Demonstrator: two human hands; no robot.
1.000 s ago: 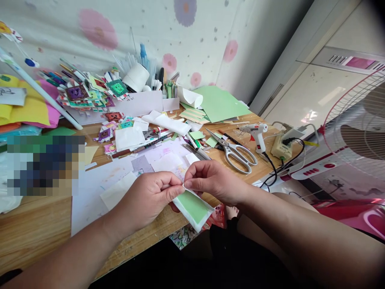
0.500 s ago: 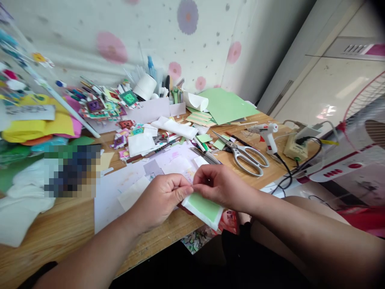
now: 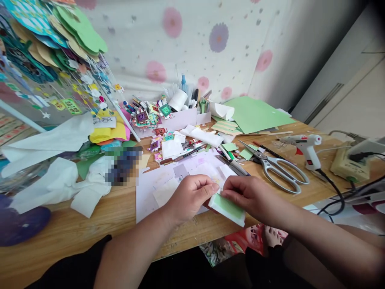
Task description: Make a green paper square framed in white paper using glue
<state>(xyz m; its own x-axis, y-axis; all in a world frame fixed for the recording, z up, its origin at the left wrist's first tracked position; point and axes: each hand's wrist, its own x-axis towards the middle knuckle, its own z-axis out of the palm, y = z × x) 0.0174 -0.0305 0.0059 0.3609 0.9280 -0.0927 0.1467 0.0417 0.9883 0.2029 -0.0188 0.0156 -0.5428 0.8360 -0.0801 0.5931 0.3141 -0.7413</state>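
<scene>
Between my two hands is a small green card piece with white edging, tilted over the table's front edge. My left hand pinches its upper left corner, thumb against the curled fingers. My right hand is closed at its upper edge, thumb on the green face and fingers bent behind. A reddish-brown underside shows a little beneath the piece; the rest is hidden by the hands. Below and behind them lies a pale lilac sheet with white paper scraps on it.
Silver scissors and a white hot glue gun lie to the right, beside a power strip with cords. Green sheets, a pen box and paper scraps fill the back. White cloth or tissue and hanging paper decorations stand left.
The view has swung left, so more of the hanging decorations shows. My right hand has shifted along the piece's upper edge, a little away from my left fingertips.
</scene>
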